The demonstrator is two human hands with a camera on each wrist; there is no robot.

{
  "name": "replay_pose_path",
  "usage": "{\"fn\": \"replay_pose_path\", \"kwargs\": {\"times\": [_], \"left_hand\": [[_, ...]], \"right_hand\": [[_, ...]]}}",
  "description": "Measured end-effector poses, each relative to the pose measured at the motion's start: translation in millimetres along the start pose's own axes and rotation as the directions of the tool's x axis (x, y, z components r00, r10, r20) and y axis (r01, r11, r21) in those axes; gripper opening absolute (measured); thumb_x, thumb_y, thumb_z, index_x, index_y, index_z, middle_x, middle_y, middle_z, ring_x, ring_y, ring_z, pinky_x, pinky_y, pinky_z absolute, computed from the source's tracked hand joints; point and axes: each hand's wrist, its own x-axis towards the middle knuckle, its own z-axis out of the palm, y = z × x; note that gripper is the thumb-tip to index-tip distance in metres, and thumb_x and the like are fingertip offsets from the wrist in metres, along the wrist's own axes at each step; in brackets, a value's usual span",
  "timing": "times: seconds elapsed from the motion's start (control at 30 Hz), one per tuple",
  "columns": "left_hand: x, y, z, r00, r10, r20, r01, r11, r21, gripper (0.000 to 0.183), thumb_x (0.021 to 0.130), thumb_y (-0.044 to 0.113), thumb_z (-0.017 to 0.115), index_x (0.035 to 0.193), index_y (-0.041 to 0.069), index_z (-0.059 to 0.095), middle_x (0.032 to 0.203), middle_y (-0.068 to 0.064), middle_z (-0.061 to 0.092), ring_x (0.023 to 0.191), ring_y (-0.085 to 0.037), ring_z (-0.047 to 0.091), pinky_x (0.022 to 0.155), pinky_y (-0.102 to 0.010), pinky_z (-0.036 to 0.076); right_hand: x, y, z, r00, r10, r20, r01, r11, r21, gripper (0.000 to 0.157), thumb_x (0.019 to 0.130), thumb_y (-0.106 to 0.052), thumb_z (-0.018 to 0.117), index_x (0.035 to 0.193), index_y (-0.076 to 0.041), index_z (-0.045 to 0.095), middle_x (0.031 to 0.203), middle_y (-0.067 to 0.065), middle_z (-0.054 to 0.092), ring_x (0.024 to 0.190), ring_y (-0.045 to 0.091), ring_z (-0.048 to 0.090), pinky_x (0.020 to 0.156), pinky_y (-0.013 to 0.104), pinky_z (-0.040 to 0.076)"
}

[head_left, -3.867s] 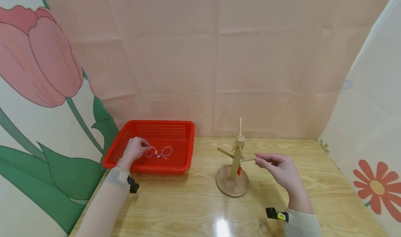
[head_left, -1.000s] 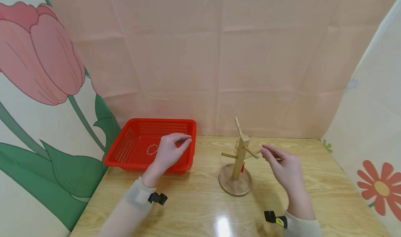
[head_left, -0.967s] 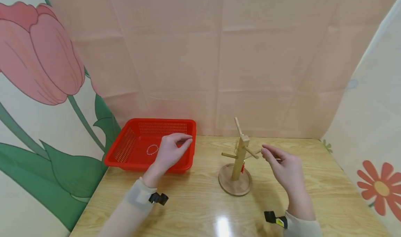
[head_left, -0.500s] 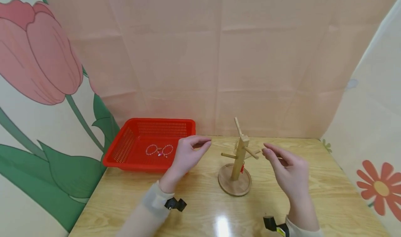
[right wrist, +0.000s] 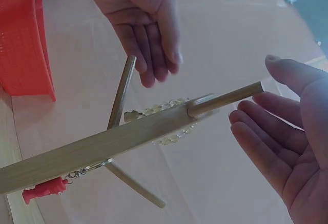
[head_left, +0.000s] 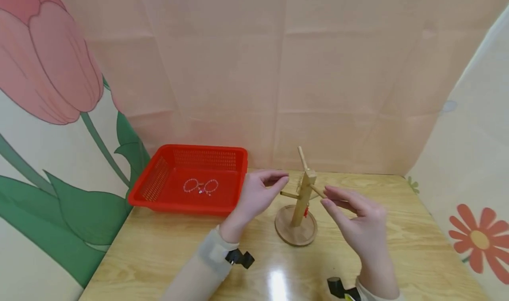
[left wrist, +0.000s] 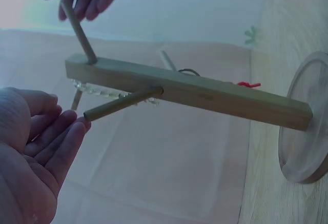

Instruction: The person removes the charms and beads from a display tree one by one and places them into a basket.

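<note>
Sitting left of centre: red basket (head_left: 183, 207). Right of centre: stand (head_left: 302, 203). Left hand (head_left: 259, 196), come from basket, loose; right hand (head_left: 361, 223), fingers parted at peg (right wrist: 225, 99); both empty. Work now at stand. Two bracelets (head_left: 201, 190) in basket; beaded bracelet (right wrist: 166, 106), red keyring (right wrist: 46, 189) on stand.

Pink backdrop (head_left: 222, 80): placed behind the table (head_left: 147, 248), marked by creases.
Tulip (head_left: 59, 62): printed at the left.
Red flower (head_left: 479, 239): printed at the right.

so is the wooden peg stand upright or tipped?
Upright. In the head view, the wooden peg stand has its round base flat on the table, with its post rising from it.
</note>
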Motion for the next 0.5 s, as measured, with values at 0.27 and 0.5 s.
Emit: {"fn": "replay_pose_path", "kwargs": {"times": [0.27,0.5], "left_hand": [[4.9,3.2,7.2,0.999,-0.042,0.024,0.043,0.999,-0.032,0.017,0.099,0.012,0.079,0.115,0.006,0.083,0.105,-0.003,0.081,0.09,-0.009,0.075,0.083,-0.026,0.062],[7.0,0.4,10.0,0.995,-0.098,0.02,0.099,0.995,-0.024,0.017,0.099,0.015,0.079,0.115,0.007,0.084,0.104,0.0,0.081,0.087,-0.007,0.074,0.08,-0.025,0.062]], "right_hand": [[-3.3,1.4,3.2,1.0,0.004,-0.021,-0.004,1.0,-0.024,0.037,0.072,0.02,0.087,0.107,0.009,0.08,0.1,0.025,0.078,0.09,0.005,0.076,0.079,0.019,0.061],[-0.6,0.6,5.3,0.999,-0.037,-0.036,0.035,0.997,-0.062,0.027,0.075,0.014,0.089,0.1,0.007,0.081,0.096,0.022,0.079,0.089,0.004,0.076,0.08,0.015,0.059]]}}
